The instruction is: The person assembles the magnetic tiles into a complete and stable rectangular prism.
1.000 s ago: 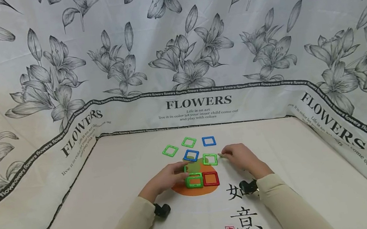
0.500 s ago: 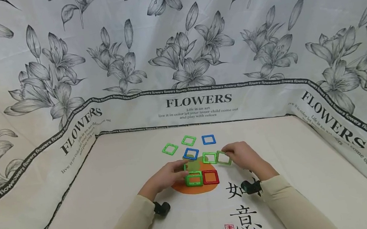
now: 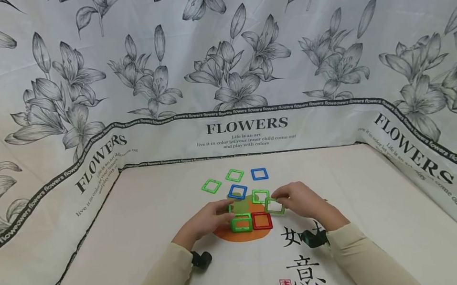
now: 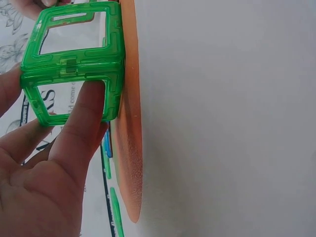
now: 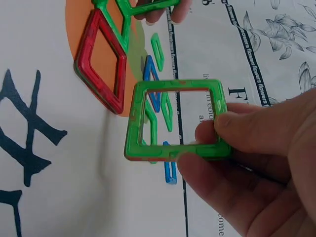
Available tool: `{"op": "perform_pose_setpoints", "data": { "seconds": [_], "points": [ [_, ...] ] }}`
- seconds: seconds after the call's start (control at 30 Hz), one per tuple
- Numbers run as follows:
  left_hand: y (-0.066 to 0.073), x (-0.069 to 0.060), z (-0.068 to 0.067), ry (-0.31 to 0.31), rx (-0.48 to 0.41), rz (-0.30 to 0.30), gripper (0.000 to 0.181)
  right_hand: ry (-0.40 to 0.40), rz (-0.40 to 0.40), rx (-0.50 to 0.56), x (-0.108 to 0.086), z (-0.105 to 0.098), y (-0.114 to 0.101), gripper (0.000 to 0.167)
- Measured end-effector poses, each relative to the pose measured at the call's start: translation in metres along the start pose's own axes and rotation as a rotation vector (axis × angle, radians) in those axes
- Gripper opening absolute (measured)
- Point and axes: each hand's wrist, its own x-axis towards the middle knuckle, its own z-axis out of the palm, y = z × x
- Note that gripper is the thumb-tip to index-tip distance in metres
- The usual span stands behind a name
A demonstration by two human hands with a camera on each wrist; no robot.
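Observation:
My left hand (image 3: 208, 221) holds a green box-like build (image 4: 71, 69) of square magnetic tiles. In the left wrist view, one finger reaches into its open side and others lie against its edge. A red square tile (image 3: 263, 228) lies flat against the right side of that build. In my right hand (image 3: 305, 199) a loose green square tile (image 5: 175, 152) is pinched between thumb and fingers at one corner. It is held tilted, up off the table, and in the head view overlaps a flat green tile (image 3: 259, 190) and hangs near the red tile's upper right corner.
Beyond the build lie a near blue tile (image 3: 239, 186), a far blue tile (image 3: 259, 169) and two green tiles, one left (image 3: 211, 180), one farther back (image 3: 234, 170). The white cloth (image 3: 152, 191) bears a printed orange disc (image 3: 245, 237) and black characters (image 3: 306, 274).
My right hand has brought the green tile left and nearer the red tile, turning it from edge-on to face-on. My left hand stays on the build.

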Motion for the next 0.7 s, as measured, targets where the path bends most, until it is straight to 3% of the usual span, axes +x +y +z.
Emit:
{"op": "perform_pose_setpoints", "data": {
  "seconds": [0.47, 0.7],
  "points": [
    [0.001, -0.001, 0.002, 0.003, 0.001, -0.019, 0.054, -0.041, -0.106, 0.030, -0.014, 0.003, -0.010, 0.017],
    [0.003, -0.001, 0.000, -0.003, 0.006, -0.001, 0.054, -0.064, -0.155, 0.034, -0.021, 0.005, -0.013, 0.018]
  ]
}}
